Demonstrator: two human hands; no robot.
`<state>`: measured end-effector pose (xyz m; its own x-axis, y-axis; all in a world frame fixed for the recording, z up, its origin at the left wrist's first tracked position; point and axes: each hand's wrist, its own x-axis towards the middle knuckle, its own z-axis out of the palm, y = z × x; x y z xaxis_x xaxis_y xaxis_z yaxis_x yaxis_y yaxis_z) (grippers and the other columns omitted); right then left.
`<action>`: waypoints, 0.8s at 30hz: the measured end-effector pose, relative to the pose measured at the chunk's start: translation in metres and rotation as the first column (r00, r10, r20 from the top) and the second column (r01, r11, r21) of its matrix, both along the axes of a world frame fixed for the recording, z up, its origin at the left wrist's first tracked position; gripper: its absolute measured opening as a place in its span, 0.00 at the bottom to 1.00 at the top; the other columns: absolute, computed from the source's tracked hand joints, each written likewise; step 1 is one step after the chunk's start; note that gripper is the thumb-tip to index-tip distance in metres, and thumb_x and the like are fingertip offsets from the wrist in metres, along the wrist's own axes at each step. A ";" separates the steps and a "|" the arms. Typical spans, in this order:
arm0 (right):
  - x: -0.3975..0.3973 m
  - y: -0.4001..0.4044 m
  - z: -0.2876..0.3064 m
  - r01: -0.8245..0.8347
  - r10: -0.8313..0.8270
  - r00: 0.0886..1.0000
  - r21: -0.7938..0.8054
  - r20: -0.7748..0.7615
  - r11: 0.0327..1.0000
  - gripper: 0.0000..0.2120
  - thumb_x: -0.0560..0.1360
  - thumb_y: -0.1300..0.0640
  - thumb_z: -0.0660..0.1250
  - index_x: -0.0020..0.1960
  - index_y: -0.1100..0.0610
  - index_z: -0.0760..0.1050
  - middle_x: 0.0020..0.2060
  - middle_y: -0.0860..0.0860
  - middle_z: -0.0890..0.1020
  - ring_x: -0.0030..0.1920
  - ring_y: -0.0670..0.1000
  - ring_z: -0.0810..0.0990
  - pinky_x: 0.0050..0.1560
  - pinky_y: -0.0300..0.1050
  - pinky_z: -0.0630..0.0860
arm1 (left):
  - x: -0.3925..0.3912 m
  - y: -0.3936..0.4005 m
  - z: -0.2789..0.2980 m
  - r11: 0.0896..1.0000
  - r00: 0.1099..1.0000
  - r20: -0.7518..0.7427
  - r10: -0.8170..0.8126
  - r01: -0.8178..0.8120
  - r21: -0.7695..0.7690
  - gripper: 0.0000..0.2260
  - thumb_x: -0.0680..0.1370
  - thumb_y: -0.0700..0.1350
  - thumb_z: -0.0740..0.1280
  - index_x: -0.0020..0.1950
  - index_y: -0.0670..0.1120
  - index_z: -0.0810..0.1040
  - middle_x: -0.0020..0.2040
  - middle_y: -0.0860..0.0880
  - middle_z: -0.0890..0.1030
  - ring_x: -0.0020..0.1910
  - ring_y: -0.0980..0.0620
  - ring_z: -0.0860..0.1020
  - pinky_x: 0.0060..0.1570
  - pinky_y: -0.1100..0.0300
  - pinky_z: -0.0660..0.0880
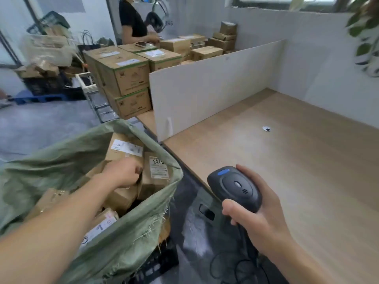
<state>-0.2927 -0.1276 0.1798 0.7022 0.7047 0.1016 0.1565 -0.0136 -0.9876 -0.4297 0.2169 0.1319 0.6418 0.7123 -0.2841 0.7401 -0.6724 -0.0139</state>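
Fingers (137,171) of my left hand (123,173) are curling round a parcel (148,187) inside the sack (61,156). My right hand (262,220) is gripping the scanner (233,185) right of the sack. Scanning is barely starting, I judge, with many parcels waiting inside.

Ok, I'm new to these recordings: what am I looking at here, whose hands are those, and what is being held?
This is one picture from a camera worn on a person's head, looking down at their own bare hands. The left hand reaches into a green woven sack full of cardboard parcels; its fingers curl down among them, but whether it grips one is unclear. The right hand holds a black barcode scanner with a blue button. A small white disc lies on the wooden table; a white divider stands behind.
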 end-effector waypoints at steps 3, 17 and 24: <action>0.018 -0.045 0.004 0.125 -0.125 0.992 0.012 -0.010 0.992 0.38 0.56 0.46 0.78 0.67 0.41 0.76 0.54 0.44 0.85 0.43 0.48 0.86 0.42 0.42 0.79 | 0.072 -0.049 0.015 0.987 0.983 0.097 -0.158 0.156 0.027 0.12 0.78 0.52 0.64 0.58 0.52 0.81 0.57 0.51 0.82 0.54 0.47 0.79 0.53 0.51 0.79; 0.064 -0.342 0.040 0.582 -0.587 0.809 0.099 0.036 0.807 0.40 0.54 0.45 0.78 0.66 0.42 0.75 0.49 0.52 0.86 0.41 0.48 0.86 0.39 0.37 0.79 | 0.291 -0.407 0.063 0.748 0.706 0.273 -0.654 0.657 0.091 0.23 0.81 0.61 0.62 0.72 0.52 0.74 0.71 0.55 0.73 0.65 0.50 0.75 0.60 0.55 0.73; 0.061 -0.477 0.044 0.719 -0.724 0.689 0.099 0.028 0.688 0.41 0.55 0.44 0.78 0.68 0.42 0.74 0.51 0.51 0.86 0.44 0.51 0.87 0.40 0.39 0.80 | 0.335 -0.570 0.060 0.613 0.568 0.287 -0.771 0.784 0.095 0.25 0.80 0.64 0.62 0.72 0.52 0.74 0.69 0.54 0.74 0.64 0.49 0.76 0.57 0.54 0.75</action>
